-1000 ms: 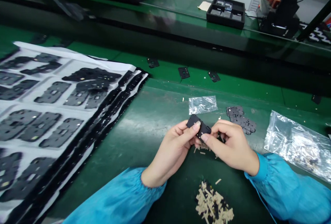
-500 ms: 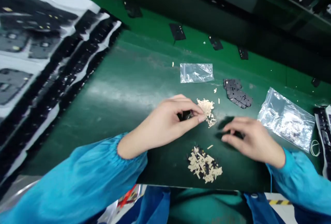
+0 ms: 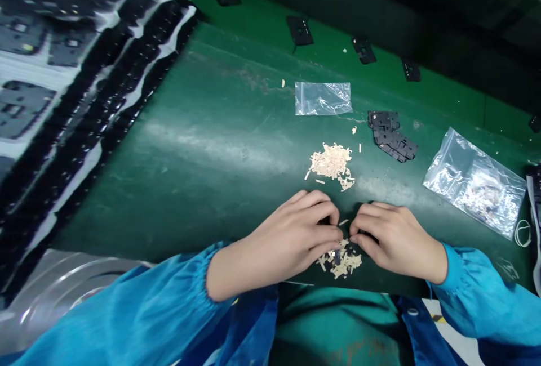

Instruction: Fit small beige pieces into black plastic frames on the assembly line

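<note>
Both hands are low over the near pile of cream-coloured strips mixed with dark bits [image 3: 347, 264]. My left hand [image 3: 306, 231] comes from the left, its fingers curled and pinched at the pile's upper left edge. My right hand [image 3: 393, 236] faces it from the right, thumb and fingers closed together beside the pile. Whatever sits between either hand's fingertips is too small or hidden to name. Farther up the green table lies another heap of small cream pieces [image 3: 332, 161], with a few loose ones around it.
A flat clear zip bag [image 3: 323, 99] lies beyond the heaps, with stacked black plastic parts [image 3: 391, 136] to its right. A filled clear bag [image 3: 477, 183] and a rubber band [image 3: 522, 233] are at far right. Black trays [image 3: 97, 90] with parts stand on the left.
Both hands have come down toward me, the left from the far heap and the right from the open table, and now meet at the near pile.
</note>
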A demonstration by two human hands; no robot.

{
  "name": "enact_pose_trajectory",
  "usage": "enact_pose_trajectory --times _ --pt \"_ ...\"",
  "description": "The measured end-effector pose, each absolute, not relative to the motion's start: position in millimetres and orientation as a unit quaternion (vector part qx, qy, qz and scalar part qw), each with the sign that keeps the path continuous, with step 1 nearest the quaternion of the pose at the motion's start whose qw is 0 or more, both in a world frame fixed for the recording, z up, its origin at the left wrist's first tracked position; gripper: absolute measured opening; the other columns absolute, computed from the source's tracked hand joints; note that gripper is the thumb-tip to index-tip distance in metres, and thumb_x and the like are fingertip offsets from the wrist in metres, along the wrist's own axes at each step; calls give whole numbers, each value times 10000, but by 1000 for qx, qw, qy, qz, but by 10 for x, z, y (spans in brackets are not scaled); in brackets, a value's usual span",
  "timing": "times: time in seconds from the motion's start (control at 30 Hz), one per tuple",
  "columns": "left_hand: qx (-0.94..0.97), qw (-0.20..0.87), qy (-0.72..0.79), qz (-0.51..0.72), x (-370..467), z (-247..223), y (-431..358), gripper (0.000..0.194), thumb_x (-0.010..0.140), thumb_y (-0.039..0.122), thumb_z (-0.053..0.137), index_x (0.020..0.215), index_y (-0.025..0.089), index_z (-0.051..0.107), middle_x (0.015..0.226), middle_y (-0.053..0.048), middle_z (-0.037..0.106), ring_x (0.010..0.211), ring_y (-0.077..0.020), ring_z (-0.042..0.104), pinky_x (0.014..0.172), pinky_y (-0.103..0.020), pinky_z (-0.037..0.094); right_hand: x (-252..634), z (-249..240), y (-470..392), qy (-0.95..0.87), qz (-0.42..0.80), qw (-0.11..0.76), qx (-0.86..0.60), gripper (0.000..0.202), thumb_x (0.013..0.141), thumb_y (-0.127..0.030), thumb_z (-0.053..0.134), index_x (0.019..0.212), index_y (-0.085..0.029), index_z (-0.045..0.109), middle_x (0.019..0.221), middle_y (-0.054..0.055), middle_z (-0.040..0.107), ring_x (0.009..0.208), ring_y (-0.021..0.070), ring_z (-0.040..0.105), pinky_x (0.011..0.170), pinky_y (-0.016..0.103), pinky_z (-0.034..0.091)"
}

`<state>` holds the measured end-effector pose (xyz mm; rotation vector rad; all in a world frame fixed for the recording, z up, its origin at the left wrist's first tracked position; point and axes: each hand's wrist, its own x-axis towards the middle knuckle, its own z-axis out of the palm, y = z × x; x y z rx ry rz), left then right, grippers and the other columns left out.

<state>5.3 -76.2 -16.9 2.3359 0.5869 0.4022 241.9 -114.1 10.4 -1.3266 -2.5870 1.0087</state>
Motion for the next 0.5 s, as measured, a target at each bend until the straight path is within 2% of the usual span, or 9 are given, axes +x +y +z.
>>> enact_pose_trajectory --times 0.2,0.37,0.5 --pt "885 372 237 148 54 -117 -739 155 969 303 639 896 260 769 898 -54 670 891 -240 545 758 -340 362 2512 89 -1101 -831 312 54 -457 142 1028 -233 539 1076 -214 671 964 52 661 893 226 607 747 338 454" --pt "838 439 274 172 55 -71 -712 113 934 299 673 952 265 779 910 -54 699 921 -246 592 825 -356 438 2527 97 -1067 -829 313 52 -460 133 1011 -206 542 981 -208 671 927 47 649 862 221 601 715 332 437" --pt "816 431 309 229 89 -44 -623 136 901 286 706 1010 283 787 901 -54 716 917 -254 617 873 -383 456 2532 150 -983 -758 414 134 -485 91 958 -205 599 912 -216 677 872 22 632 784 182 588 675 311 425"
